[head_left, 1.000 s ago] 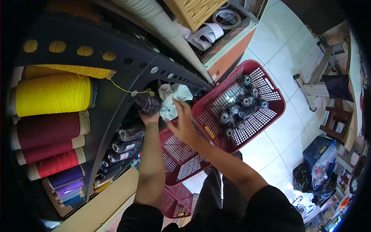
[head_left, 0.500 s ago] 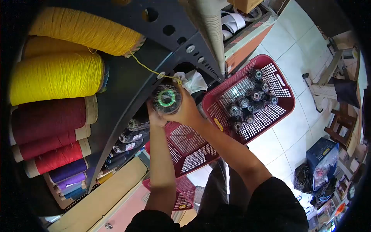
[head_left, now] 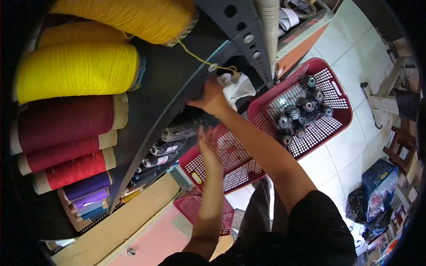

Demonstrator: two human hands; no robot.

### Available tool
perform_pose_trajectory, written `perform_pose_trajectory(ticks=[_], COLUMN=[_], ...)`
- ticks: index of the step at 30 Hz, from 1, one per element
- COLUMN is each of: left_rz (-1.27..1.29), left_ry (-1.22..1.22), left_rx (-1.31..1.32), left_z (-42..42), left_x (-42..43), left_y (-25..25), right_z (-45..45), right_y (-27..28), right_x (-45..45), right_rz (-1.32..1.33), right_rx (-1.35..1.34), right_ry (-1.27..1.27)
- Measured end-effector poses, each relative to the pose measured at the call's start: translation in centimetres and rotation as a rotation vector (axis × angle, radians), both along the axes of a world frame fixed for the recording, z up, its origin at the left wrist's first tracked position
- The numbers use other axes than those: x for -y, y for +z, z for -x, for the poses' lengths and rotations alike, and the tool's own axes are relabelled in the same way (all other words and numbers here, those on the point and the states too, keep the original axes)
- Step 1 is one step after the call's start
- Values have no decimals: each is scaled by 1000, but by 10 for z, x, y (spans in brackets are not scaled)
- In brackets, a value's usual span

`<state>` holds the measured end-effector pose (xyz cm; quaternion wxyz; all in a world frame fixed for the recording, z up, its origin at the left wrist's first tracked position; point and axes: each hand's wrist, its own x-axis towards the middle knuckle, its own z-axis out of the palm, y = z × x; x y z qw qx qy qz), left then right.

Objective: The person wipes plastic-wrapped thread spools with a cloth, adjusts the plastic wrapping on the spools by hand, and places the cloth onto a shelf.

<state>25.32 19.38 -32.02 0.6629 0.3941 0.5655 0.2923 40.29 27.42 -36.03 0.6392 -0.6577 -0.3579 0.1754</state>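
Observation:
My right hand (head_left: 211, 98) reaches into the dark shelf opening beside a white cloth (head_left: 238, 87); its fingers are partly in shadow, and what they grip is hard to make out. Below it, my left hand (head_left: 207, 141) is raised with its fingers apart and nothing in it. Plastic-wrapped black spools (head_left: 167, 146) lie on the lower shelf, left of my left hand. A red basket (head_left: 344, 116) on the right holds several wrapped dark spools (head_left: 309, 105).
Large thread cones, among them a yellow one (head_left: 80, 71) and a maroon one (head_left: 66, 123), fill the upper shelf at left. A second red basket (head_left: 230, 153) and a smaller one (head_left: 228, 213) stand below. A blue crate (head_left: 377, 177) is at far right.
The wrapped spool that both hands held has gone into the dark shelf opening with my right hand. My left hand has let go and moved down. The view has shifted left.

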Motion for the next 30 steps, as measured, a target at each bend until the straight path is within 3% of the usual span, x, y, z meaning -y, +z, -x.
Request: perform_pose_trajectory(ticks=[2, 5, 10, 13, 16, 19, 21, 25, 27, 29, 30], left_rz=[62, 234, 277, 313, 313, 328, 343, 411, 409, 232, -25], left_ry=[-70, -75, -167, -175, -240, -245, -258, -247, -251, -273, -318], left_rx=[-46, -128, -113, -136, -136, -88, -115, -152, -147, -138, -97], left_z=[3, 10, 18, 20, 27, 37, 32, 24, 25, 25, 34], left_x=[28, 49, 60, 54, 54, 57, 59, 65, 68, 67, 62], left_y=[0, -11, -3, 2, -2, -9, -3, -5, -8, -7, -17], right_z=[10, 32, 39, 33, 29, 26, 15, -17, -51, -72, -81], right_y=[-27, -70, -70, -67, -59, -31, -10, -64, -69, -77, -80], right_x=[-28, -61, -63, -64, -60, -31, 5, 25, 38, 36, 37], right_rz=[69, 60, 98, 106, 179, 237, 494, 568, 725, 762, 793], right_rx=[211, 277, 404, 213, 325, 387, 555, 786, 727, 691, 661], right_ry=[20, 70, 114, 231, 217, 90, -6, -156, -62, -90, -115])
